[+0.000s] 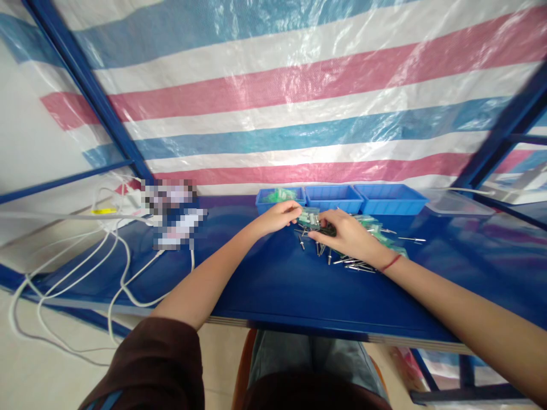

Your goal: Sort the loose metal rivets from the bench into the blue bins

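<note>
My left hand (282,217) is closed, thumb and fingertips pinching the edge of a small clear-green plastic bag (308,218) with short metal pieces in it. My right hand (348,232) arches over a heap of loose pop rivets (356,265), its thumb apart from the curled fingers. Those fingers are close to the bag's right side; whether they touch it I cannot tell. What lies beneath the right palm is hidden. More green-tinted bags (371,226) lie among the rivets behind that hand.
Three blue bins stand along the back: the left bin (260,200) holds green bags, beside a middle bin (335,206) and a right bin (393,206). A clear plastic lid (455,204) lies at right. White cables (123,279) trail over the left of the blue table (273,285).
</note>
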Demonstrator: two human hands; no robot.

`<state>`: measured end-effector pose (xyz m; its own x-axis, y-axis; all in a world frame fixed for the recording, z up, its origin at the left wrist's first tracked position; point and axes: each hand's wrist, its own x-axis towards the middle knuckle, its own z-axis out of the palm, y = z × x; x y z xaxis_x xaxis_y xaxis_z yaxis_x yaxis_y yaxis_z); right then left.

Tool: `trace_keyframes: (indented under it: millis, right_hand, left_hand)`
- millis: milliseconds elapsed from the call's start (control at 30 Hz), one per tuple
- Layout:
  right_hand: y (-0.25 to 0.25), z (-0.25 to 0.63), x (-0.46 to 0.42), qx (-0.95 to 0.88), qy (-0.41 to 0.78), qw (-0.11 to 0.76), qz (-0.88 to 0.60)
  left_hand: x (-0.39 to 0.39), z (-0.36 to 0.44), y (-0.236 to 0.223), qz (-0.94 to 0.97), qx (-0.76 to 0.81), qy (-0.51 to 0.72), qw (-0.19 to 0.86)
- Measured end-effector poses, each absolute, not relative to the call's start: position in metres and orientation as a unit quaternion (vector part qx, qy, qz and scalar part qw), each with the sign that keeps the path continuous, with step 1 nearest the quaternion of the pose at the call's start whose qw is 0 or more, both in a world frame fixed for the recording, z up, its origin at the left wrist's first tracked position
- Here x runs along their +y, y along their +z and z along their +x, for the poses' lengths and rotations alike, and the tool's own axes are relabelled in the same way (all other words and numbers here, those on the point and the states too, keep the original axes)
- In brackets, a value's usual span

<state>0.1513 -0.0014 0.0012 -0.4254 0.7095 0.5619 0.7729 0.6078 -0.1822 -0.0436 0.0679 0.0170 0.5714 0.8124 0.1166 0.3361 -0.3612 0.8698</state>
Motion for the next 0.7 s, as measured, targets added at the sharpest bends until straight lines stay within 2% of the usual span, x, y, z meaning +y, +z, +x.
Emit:
trace_keyframes:
  millis: [133, 233, 367, 467, 567, 633, 700]
  right_hand:
    - [0.002, 0.154, -0.001, -0.815, -0.031, 0.380, -0.436]
    - [0.007, 0.160, -0.004, -0.799, -0.071, 0.425, -0.419]
    - [0.015, 0.168, -0.009, -0.799, -0.183, 0.415, -0.396]
    - [0.018, 0.166, -0.015, -0.800, -0.190, 0.400, -0.404]
    - [0.019, 0.159, -0.021, -0.753, -0.069, 0.461, -0.464]
    - [0.019, 0.154, -0.024, -0.701, 0.085, 0.502, -0.500]
    - [0.020, 0.149, -0.026, -0.659, 0.268, 0.502, -0.492]
  left_hand:
    - [0.060, -0.037, 0.019, 0.786, 0.322, 0.324, 0.416]
    - [0.055, -0.031, 0.021, 0.750, 0.327, 0.362, 0.447]
    - [0.048, -0.025, 0.021, 0.705, 0.339, 0.323, 0.533]
    - [0.045, -0.023, 0.020, 0.737, 0.297, 0.298, 0.529]
    - [0.044, -0.022, 0.021, 0.754, 0.287, 0.377, 0.455]
    - [0.044, -0.022, 0.023, 0.765, 0.284, 0.445, 0.369]
    - [0.042, -0.021, 0.025, 0.790, 0.255, 0.484, 0.279]
